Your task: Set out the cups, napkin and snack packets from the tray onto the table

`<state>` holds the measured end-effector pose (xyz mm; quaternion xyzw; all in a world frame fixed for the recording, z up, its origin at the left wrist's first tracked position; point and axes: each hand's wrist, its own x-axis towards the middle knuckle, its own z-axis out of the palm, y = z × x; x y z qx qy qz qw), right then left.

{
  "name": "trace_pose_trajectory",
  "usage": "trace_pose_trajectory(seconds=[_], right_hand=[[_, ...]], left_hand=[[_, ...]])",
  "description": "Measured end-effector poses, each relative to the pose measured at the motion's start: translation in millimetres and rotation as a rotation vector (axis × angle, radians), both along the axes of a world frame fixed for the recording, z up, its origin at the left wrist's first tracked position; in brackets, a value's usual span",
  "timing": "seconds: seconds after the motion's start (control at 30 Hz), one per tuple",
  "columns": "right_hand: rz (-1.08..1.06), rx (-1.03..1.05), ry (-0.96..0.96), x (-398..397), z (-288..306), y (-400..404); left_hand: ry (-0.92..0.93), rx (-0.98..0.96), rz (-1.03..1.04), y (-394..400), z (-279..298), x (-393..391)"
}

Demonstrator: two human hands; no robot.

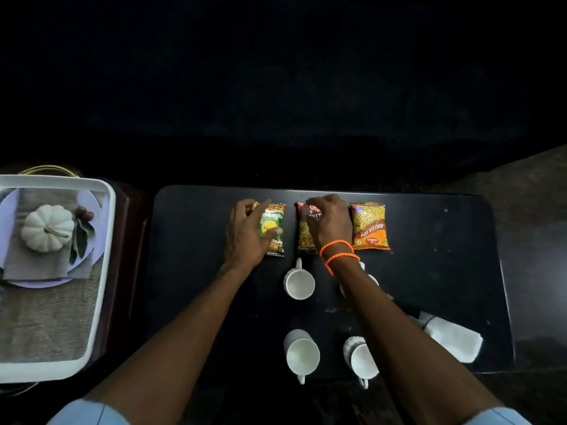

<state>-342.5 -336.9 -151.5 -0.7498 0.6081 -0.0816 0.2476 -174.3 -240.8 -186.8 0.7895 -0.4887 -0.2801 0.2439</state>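
Three bright snack packets (369,226), side by side

Three snack packets, green (272,229), dark red (306,228) and orange (369,226), are laid flat in a row. Four white cups (299,283) are set nearer, the folded white napkin (451,337) at right.
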Motion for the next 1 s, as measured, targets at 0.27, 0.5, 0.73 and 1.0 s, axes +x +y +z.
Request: trace_pose_trajectory(seconds=[0.27, 0.5, 0.73, 1.0], right_hand=[[-0.061, 0.152, 0.076, -22, -14, 7], [-0.045, 0.194, -0.031, -15, -17, 3], [0.006, 0.238, -0.028, -21, -16, -1], [-0.023, -0.032, 0.025, -19, -11, -5]], left_hand=[[-0.139, 0.129, -0.245, 1, -5, 1], [-0.117, 0.129, -0.206, -5, -5, -5], [-0.161, 0.11, -0.213, -3, -4, -1], [-0.194, 0.07, -0.221, -10, 2, -2]])
